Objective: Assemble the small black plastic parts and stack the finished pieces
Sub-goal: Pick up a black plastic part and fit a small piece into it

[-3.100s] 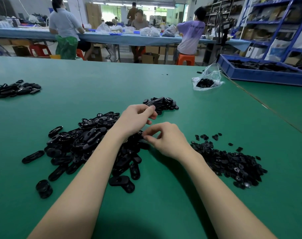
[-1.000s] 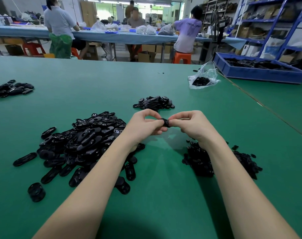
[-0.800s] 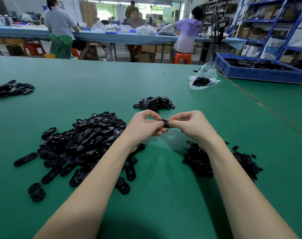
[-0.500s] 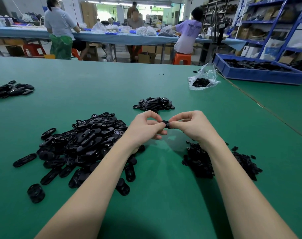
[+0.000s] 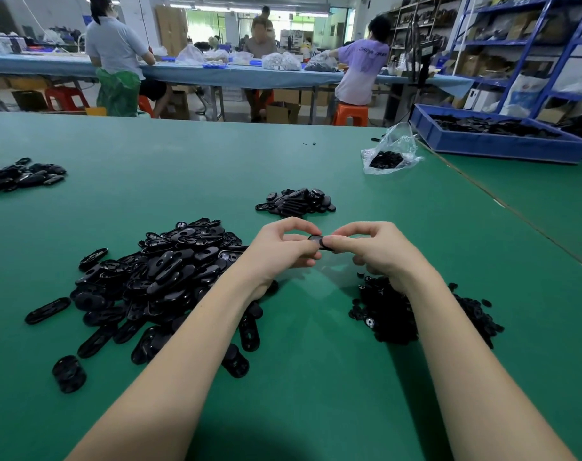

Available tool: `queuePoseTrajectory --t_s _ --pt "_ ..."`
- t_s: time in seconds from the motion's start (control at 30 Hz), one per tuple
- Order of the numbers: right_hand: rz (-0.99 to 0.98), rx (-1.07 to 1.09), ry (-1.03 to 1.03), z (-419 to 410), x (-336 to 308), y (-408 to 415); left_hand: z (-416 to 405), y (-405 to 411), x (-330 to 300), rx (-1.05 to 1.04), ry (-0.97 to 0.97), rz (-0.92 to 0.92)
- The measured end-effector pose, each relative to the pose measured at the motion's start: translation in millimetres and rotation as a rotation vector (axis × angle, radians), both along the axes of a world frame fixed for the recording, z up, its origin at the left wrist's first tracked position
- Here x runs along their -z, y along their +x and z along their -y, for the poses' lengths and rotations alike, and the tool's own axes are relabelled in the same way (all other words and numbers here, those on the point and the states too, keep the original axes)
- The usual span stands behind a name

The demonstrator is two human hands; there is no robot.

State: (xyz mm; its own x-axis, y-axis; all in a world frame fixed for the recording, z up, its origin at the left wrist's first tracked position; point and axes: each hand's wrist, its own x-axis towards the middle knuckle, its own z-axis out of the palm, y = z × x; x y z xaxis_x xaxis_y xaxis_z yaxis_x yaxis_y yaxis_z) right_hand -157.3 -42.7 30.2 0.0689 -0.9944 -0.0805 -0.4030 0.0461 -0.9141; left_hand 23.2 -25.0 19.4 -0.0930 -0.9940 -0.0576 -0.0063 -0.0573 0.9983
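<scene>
A small black plastic part (image 5: 320, 241), glossy and rounded at its visible end, is held above the green table (image 5: 316, 377), pinched from both sides: the left hand (image 5: 283, 252) grips it between thumb and curled fingers, and the right hand (image 5: 372, 249) pinches its other end between thumb and forefinger; most of the part is hidden by the fingertips, so its full shape cannot be told. Left of the hands lies a large loose heap of elongated oval black pieces (image 5: 156, 281), smooth and shiny, several with slots or openings, with strays scattered at its near edge. Under and beside the right wrist lies a pile of small round black parts (image 5: 392, 314), matte and granular in mass. Just beyond the hands sits a compact stack of finished pieces (image 5: 297, 201). The table surface is a flat, matte green mat; bare mat lies between the heaps and toward the near edge. Farther off are a second cluster of oval pieces (image 5: 20, 174) at the left edge, a crumpled clear plastic bag (image 5: 391, 153) holding black parts, and a blue plastic crate (image 5: 495, 141) at the right.
</scene>
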Motion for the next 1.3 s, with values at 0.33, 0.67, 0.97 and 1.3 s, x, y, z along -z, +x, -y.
queuePoseTrajectory --t_s 0.33,0.67,0.97,1.3 --pt "-0.017 -0.067 -0.041 5 2 5 2 1 2 -0.036 -0.011 0.098" --pt "-0.028 -0.038 -0.068 9 10 7 3 1 5 -0.057 -0.031 0.161" --pt "-0.064 -0.002 -0.134 8 13 11 4 -3 12 -0.109 -0.088 0.209" --pt "0.083 -0.013 -0.113 8 10 5 5 9 8 -0.069 -0.398 0.566"
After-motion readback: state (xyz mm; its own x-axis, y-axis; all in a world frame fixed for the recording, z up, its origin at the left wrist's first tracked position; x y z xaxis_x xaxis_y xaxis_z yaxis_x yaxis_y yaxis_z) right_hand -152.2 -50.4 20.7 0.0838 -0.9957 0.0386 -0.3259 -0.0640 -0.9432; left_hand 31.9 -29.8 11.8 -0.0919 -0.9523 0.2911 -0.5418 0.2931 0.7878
